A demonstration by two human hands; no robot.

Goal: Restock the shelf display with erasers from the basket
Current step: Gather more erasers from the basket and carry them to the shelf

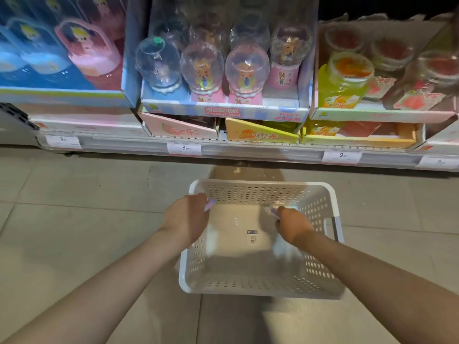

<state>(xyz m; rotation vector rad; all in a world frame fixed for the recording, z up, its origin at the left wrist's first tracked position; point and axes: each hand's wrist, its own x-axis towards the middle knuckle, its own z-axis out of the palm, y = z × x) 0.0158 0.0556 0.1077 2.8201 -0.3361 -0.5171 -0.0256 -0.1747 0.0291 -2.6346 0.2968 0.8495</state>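
A white perforated basket point(320, 207) sits on the tiled floor in front of the shelf. Only a small label shows on its bottom; I see no loose items in it. My left hand point(186, 219) hovers over the basket's left rim, closed around a small pale purple eraser point(209, 204). My right hand point(293, 224) is inside the basket above its right half, closed on another pale purple eraser point(274, 212). Both erasers are mostly hidden by my fingers. The shelf display point(223, 112) stands just beyond the basket.
The shelf holds cardboard trays: blue and pink toy packs point(62, 53) at left, clear globe jars point(223, 65) in the middle, fruit-coloured jars point(347, 78) at right. Lower boxes point(260, 135) and price tags point(184, 148) line the shelf edge. Grey floor tiles surround the basket.
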